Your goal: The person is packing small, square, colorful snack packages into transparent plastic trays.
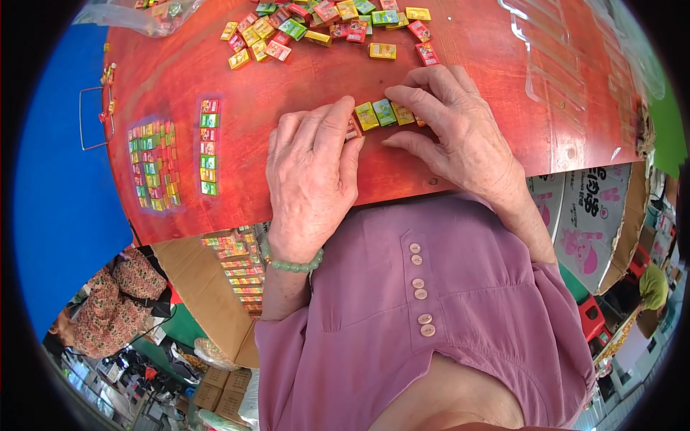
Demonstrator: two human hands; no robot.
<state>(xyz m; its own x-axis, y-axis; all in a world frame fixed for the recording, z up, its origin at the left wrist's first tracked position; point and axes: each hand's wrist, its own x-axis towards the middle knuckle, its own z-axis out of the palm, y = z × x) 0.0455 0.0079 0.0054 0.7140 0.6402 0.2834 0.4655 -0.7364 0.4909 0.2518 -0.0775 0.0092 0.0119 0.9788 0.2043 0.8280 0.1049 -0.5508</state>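
Fingers (424,97) of both hands pinch the row of small boxes (382,113) — end to end.

Small bright packets (327,21) lay scattered at the top centre; wrapped packs (152,165) sat left; a white-pink carton (586,215) stood right

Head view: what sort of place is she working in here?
Probably a small packing workshop or stockroom. Both hands line up small coloured boxes on a red table, sealed strips lie finished beside them, and cartons stand on the floor.
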